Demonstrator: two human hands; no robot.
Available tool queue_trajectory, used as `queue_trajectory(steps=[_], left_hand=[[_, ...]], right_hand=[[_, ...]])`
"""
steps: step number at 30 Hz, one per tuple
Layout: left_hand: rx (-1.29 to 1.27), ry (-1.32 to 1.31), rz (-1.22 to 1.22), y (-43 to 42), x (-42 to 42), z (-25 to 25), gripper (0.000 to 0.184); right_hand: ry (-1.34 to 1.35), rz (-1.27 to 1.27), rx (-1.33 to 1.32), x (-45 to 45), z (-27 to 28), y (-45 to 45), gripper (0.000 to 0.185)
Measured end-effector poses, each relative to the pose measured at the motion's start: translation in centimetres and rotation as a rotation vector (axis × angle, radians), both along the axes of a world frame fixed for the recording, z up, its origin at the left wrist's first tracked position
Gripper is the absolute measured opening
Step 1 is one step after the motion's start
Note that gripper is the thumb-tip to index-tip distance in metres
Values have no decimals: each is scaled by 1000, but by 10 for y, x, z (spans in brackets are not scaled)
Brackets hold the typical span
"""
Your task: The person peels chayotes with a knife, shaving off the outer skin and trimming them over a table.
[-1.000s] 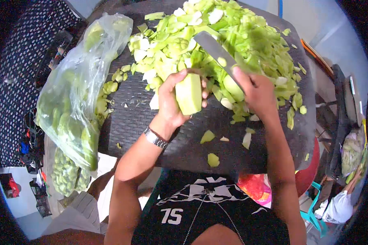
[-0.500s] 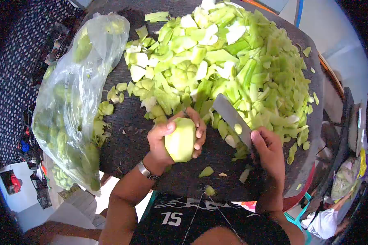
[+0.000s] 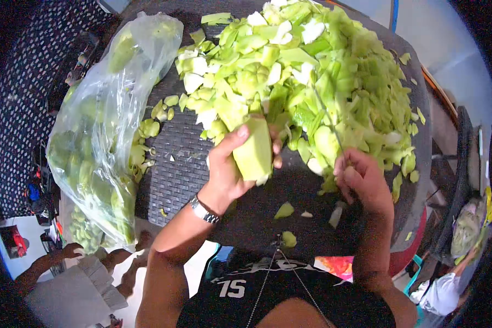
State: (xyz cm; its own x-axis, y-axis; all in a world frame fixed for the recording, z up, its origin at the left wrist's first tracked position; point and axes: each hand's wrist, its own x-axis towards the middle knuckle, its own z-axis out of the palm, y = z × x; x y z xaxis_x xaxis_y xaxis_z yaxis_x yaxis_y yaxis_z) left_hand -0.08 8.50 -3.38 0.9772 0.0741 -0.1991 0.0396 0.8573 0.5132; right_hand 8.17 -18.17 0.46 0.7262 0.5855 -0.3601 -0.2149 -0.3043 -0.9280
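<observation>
Over the near middle of the dark, woven-patterned worktop [image 3: 172, 183], the person's left grip [image 3: 227, 169] was closed around a pale green peeled vegetable [image 3: 255, 150], the thumb lying along one side and fingertips showing past the other. The vegetable sat tilted in the palm, its far end toward a big heap of green and whitish peelings [image 3: 361, 93] that covered much of the far and right side of the worktop. A watch [image 3: 204, 210] with a metal band circled the left wrist.

To the right, well apart from the vegetable, the right grip [image 3: 363, 180] was closed on a knife [image 3: 328, 120]. Its blade pointed away from the body and appeared almost edge-on, a thin line against the heap; whether it touched the peelings could not be told. The handle was mostly hidden by the fingers.

Between the forearms, near the front edge, lay a few loose scraps [image 3: 284, 210]. Along the left side rested a long clear plastic bag [image 3: 109, 109] with green vegetables inside, and more loose pieces [image 3: 147, 129] lay just beside it. At the lower left showed part of another person in a grey garment [image 3: 71, 295].
</observation>
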Motion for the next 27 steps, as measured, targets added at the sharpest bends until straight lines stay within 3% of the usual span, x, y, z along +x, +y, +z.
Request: queue_trajectory(steps=[3, 4, 5, 8, 13, 16, 22, 27], left_hand=[[79, 63, 83, -5, 0, 8, 59], [110, 92, 116, -6, 0, 11, 58], [12, 46, 65, -5, 0, 13, 45], [78, 91, 88, -10, 3, 13, 39], [96, 56, 98, -19, -5, 19, 36], [84, 31, 38, -18, -3, 21, 38], [185, 41, -71, -26, -48, 43, 38], [120, 93, -158, -37, -96, 40, 39]], right_hand=[[-54, 76, -26, 1, 1, 2, 23], [-57, 46, -37, 1, 2, 5, 25], [-59, 18, -50, -2, 5, 10, 27], [-97, -24, -12, -9, 4, 19, 36], [-151, -101, -119, -42, 24, 41, 61], [-106, -122, -7, -59, 20, 34, 63], [-134, -158, -32, -94, 9, 5, 52], [-125, -188, -48, -119, 11, -9, 46]])
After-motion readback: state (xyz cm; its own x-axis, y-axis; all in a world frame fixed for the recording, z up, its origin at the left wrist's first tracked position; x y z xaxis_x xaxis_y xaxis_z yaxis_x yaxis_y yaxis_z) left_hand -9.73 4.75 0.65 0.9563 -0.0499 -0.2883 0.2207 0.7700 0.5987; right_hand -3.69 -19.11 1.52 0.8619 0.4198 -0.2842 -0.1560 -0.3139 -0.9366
